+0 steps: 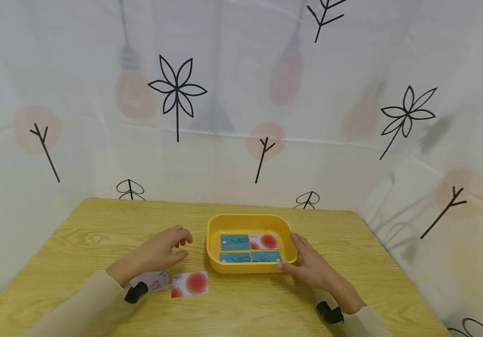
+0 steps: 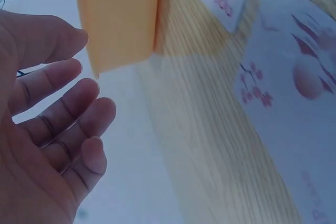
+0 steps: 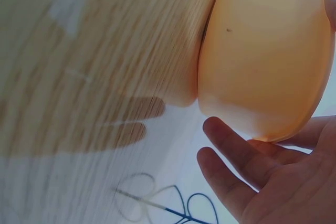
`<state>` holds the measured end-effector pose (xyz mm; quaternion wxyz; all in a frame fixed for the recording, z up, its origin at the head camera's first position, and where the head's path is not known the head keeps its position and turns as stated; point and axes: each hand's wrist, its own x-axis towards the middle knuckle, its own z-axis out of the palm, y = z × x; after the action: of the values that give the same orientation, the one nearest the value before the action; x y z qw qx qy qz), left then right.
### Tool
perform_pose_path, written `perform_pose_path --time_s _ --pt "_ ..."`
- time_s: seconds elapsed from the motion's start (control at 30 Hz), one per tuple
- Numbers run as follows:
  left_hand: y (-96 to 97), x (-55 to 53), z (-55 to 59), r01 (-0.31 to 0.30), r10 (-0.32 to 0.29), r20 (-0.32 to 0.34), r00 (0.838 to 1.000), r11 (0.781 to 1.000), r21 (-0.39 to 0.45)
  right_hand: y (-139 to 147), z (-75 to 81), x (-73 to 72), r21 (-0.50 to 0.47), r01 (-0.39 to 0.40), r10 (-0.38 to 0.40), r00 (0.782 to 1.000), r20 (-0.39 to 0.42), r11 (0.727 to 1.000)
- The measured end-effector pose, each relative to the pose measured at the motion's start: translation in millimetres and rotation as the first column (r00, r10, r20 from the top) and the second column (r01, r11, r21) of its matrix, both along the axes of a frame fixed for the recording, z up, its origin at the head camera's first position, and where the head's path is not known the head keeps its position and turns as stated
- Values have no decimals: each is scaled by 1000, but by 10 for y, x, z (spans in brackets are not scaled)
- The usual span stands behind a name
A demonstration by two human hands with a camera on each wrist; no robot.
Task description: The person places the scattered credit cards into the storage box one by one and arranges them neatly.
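A yellow plastic basket [image 1: 245, 267] stands mid-table. Inside lie several cards: a teal VIP card [image 1: 235, 242], a white card with red circles [image 1: 264, 241] beside it, and a front row with one teal card [image 1: 235, 258] and another teal card [image 1: 265, 256]. My right hand [image 1: 315, 264] holds the basket's right front corner, thumb at the front rim and fingers along the side; two fingers stand away from it in the right wrist view. My left hand [image 1: 163, 248] hovers left of the basket, fingers loosely bent around nothing.
On the wooden table [image 1: 266, 309], a white card with red circles [image 1: 190, 284] lies in front of the basket. Left of it is a flower-printed card [image 1: 157, 281], partly hidden by my left wrist. A patterned white cloth [image 1: 224, 164] hangs behind the table and along its sides.
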<state>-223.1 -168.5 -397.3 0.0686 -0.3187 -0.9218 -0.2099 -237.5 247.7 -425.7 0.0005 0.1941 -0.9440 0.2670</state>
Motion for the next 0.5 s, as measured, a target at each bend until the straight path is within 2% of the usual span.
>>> perform_pose_path --time_s 0.17,0.5 --pt "-129 42 -26 -35 36 27 999 999 -40 6 -6 -9 -4 -2 2 1000 -2 1000" --pt "-352 127 -96 -27 34 110 993 998 -65 16 -16 -7 -8 0 0 1000 -4 1000"
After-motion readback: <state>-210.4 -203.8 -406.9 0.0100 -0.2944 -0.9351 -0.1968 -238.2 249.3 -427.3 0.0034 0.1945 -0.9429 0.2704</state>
